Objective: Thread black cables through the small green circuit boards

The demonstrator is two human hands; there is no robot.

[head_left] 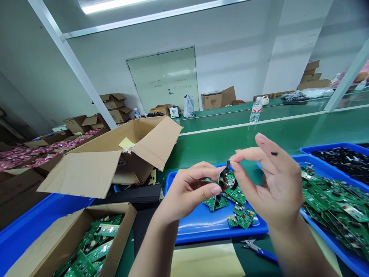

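Note:
My left hand [190, 190] pinches a small circuit board [217, 198], seen almost edge-on, with black parts along its face. The thumb and forefinger of my right hand [273, 184] are closed on a thin black strip [228, 164] at the board's top edge. Whether the strip is fixed to the board I cannot tell. A tiny black piece [274, 154] clings to a raised finger of my right hand. Below both hands, several green circuit boards [241, 217] lie in a blue tray [221, 237].
Wire cutters [261, 250] with blue handles lie in front of the tray, beside yellowish paper [206, 261]. At right stand a bin of green boards [334, 200] and a bin of black parts [343, 161]. Cardboard boxes [83, 169] fill the left; a water bottle [255, 110] stands behind.

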